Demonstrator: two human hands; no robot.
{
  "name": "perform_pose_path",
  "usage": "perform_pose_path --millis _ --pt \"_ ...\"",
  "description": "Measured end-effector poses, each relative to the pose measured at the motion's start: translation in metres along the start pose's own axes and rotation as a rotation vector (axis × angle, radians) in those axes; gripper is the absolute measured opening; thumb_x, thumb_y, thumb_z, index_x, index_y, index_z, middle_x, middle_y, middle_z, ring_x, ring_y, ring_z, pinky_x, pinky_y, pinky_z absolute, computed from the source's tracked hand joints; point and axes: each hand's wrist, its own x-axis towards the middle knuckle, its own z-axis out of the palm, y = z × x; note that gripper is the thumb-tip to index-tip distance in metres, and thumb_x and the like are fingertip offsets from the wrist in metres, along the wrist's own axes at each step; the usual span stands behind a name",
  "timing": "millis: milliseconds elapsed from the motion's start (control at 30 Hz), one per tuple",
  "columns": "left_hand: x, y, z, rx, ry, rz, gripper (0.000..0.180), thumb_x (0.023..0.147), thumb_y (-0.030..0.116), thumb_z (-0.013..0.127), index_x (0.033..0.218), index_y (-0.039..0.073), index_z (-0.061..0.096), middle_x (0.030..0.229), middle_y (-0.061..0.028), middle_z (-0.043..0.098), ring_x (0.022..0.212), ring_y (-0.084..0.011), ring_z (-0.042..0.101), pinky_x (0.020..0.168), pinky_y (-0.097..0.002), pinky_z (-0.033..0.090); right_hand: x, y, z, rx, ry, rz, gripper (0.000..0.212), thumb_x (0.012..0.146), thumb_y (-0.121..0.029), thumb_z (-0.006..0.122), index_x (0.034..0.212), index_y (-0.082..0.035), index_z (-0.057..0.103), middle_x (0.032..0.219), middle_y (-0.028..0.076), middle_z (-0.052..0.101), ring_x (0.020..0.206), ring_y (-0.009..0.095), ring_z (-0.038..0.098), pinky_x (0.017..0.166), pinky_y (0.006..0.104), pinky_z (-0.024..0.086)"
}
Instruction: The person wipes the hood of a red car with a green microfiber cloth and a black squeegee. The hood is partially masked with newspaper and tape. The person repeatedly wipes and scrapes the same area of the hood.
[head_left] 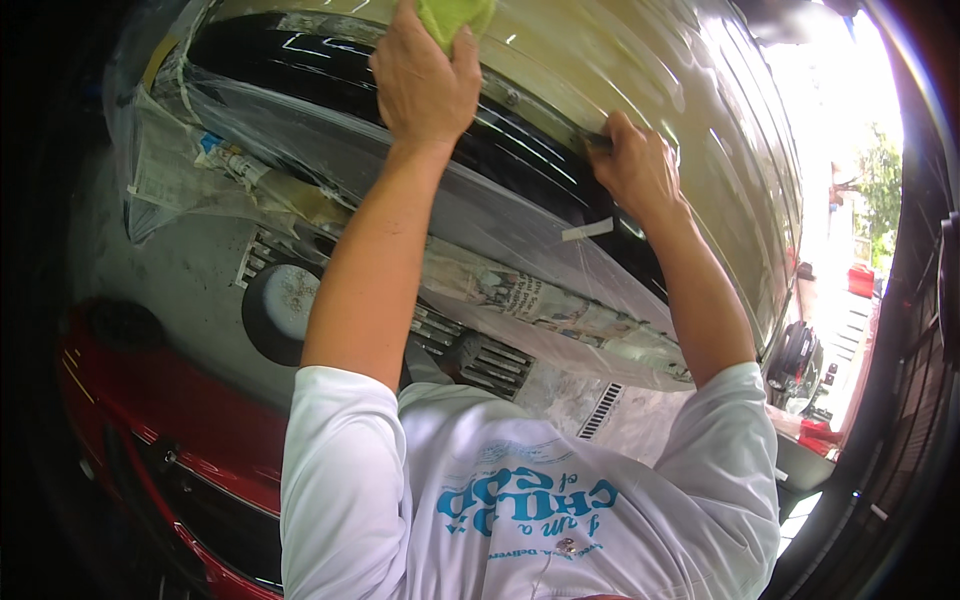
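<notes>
My left hand (425, 85) is at the top of the view, gripping a lime-green cloth (456, 18) against a glossy beige-gold car panel (570, 50). Part of that cloth is cut off by the upper edge. To the right, my right hand (645, 170) is closed at the border between the panel and a shiny black section (520, 150). A small dark bit shows at its fingertips, too little to name. Just below this hand, a short strip of pale tape (587, 231) sticks across the black section's lower edge.
Clear plastic sheeting (480, 205) and newspaper masking (530, 290) hang below the black section. A round stool (285, 300) stands on the grey floor near slotted drain grates (490, 365). Behind me at lower left is a red car (200, 440). Bright daylight enters at right.
</notes>
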Motion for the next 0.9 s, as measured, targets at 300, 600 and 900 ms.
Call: perform_pose_path --millis 300,600,900 --pt "0.031 -0.025 -0.010 -0.383 0.154 -0.216 0.055 0.102 0.028 0.060 0.143 -0.003 0.040 0.126 -0.0252 0.062 0.114 -0.0433 0.063 0.098 -0.0495 0.049 0.026 -0.041 -0.006 0.024 0.012 0.022 0.023 0.086 -0.022 0.074 0.099 -0.006 0.065 0.091 0.021 0.073 0.086 0.045 0.071 0.077 0.0545 0.056" --pt "0.051 -0.052 -0.019 -0.004 0.012 -0.131 0.056 0.102 0.036 0.056 0.143 0.001 0.041 0.120 -0.0243 0.067 0.104 -0.0478 0.065 0.091 -0.0557 0.049 0.039 -0.058 0.003 0.063 0.117 -0.008 0.027 0.088 -0.029 0.074 0.095 -0.006 0.063 0.092 0.020 0.074 0.085 0.044 0.071 0.076 0.0541 0.055" --pt "0.047 -0.056 -0.020 -0.038 0.032 -0.079 0.057 0.102 0.030 0.058 0.146 -0.001 0.039 0.123 -0.0197 0.066 0.106 -0.0375 0.067 0.096 -0.0500 0.046 0.052 -0.069 -0.002 0.060 0.028 -0.026 0.024 0.081 -0.020 0.076 0.097 -0.006 0.065 0.093 0.021 0.074 0.085 0.044 0.071 0.076 0.0529 0.055"
